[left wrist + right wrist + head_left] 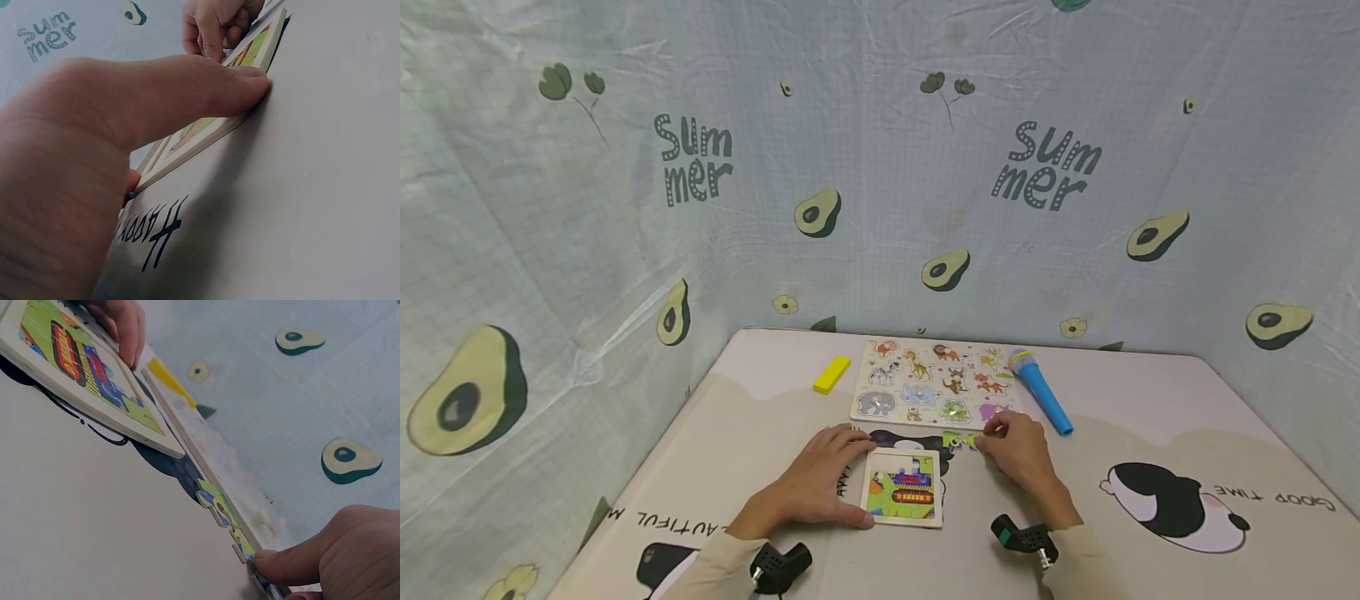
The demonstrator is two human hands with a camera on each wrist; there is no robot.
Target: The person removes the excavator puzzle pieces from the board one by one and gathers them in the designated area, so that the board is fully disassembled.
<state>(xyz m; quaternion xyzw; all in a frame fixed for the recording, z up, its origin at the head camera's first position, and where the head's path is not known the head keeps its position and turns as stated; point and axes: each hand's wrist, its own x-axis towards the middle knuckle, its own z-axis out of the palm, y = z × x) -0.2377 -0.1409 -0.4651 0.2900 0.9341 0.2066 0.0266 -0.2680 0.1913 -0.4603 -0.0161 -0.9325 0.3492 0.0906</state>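
A small square jigsaw puzzle (901, 492) in a pale wooden tray lies in front of me. It shows a digger with a red track, and a bare patch shows near its top. My left hand (816, 477) holds the tray at its left side, thumb at the near corner and fingers at the far corner. Beyond the tray to the right, loose puzzle pieces (955, 440) lie along the animal board's near edge. My right hand (1021, 450) pinches a puzzle piece (257, 580) at the end of that row, mostly hidden by the fingers.
Behind the tray lies a larger animal peg board (936, 383). A yellow block (832, 374) is to its left, and a blue toy microphone (1043, 394) leans along its right side. A printed curtain (880, 167) stands at the back and sides of the table.
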